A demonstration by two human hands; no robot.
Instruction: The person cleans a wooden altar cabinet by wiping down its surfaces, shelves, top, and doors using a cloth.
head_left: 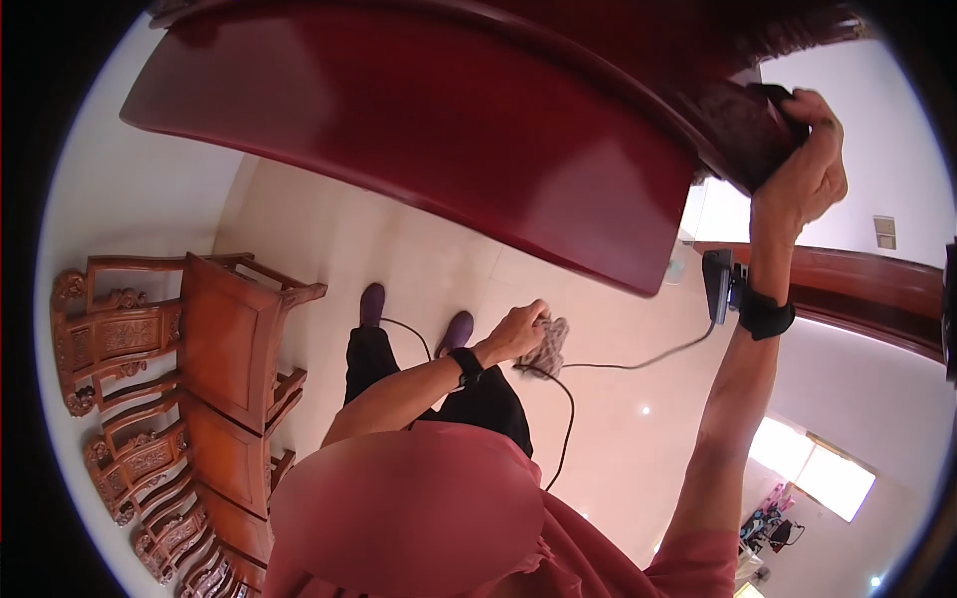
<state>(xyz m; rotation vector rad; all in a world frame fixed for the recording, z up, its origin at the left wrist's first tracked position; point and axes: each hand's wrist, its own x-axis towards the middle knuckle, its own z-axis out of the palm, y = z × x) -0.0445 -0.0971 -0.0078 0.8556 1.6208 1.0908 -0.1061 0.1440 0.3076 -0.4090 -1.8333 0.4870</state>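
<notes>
Left grip on greyish cloth

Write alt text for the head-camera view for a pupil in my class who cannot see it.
A left hand holds a crumpled cloth above a pale tiled floor, while the right hand touches the dark end of glossy red wooden furniture. Carved wooden chairs line the wall at the picture's left.
</notes>
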